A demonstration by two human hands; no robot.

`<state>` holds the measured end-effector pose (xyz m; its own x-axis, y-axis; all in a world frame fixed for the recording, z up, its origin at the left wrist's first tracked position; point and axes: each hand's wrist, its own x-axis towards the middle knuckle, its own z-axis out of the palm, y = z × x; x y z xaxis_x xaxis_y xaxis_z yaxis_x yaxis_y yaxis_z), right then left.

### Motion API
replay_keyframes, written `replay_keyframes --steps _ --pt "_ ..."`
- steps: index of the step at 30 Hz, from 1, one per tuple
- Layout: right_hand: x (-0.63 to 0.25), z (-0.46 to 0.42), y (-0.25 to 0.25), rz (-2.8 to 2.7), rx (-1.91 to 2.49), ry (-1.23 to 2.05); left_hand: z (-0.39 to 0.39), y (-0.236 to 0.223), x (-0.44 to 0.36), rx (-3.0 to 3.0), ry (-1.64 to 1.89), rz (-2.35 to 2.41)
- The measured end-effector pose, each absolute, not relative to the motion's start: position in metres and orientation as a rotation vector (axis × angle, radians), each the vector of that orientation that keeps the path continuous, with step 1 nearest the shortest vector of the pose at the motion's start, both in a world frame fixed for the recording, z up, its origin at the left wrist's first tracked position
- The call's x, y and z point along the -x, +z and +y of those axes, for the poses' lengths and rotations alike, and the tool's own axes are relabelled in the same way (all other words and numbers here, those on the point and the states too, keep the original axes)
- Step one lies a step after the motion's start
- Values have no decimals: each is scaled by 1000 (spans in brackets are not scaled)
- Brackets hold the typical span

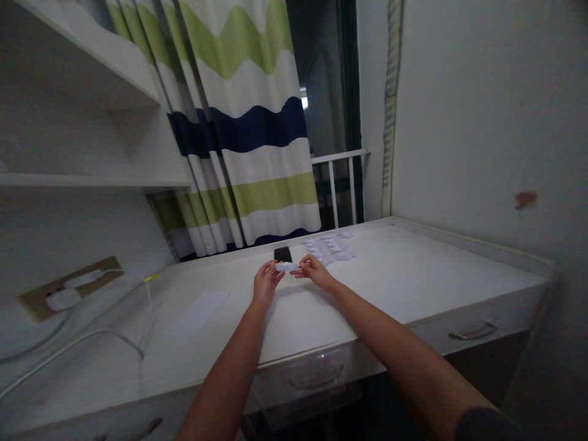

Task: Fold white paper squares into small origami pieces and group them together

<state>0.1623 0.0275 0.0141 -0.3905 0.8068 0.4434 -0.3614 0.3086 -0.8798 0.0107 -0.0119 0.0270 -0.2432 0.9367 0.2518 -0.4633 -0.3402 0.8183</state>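
Observation:
Between my two hands, just above the white desk (pixel 376 275), is a small white piece that looks like folded or twisted paper (pixel 287 267). My left hand (pixel 266 283) pinches its left end, and my right hand (pixel 315 272) pinches its right end. Right behind the hands lies a black phone-like rectangle (pixel 282 253). Several similar white folded pieces (pixel 329 247) are laid out close together at the back of the desk, beyond my right hand. To the left of my left forearm a flat white sheet of paper (pixel 197 313) rests on the desk.
White cables (pixel 105 334) run over the desk's left side from a wall socket with plugs (pixel 68 288). A shelf (pixel 92 179) overhangs the left. A striped curtain (pixel 257 135) hangs behind the desk, and walls stand at the right. Drawer handles (pixel 473 332) stick out in front.

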Motion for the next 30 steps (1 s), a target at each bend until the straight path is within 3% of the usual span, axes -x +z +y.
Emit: replay_keyframes --steps 6,14,23,30 --pt "-165 20 21 -1546 474 1262 -12 26 -13 -998 1752 767" --pt "-162 26 14 -1819 634 787 -17 27 -17 -1163 1662 816" --pt "-162 23 16 -1830 656 683 -16 26 -16 -1085 1675 746" --pt "-161 17 18 -1797 576 777 -14 27 -16 -1036 1706 699"
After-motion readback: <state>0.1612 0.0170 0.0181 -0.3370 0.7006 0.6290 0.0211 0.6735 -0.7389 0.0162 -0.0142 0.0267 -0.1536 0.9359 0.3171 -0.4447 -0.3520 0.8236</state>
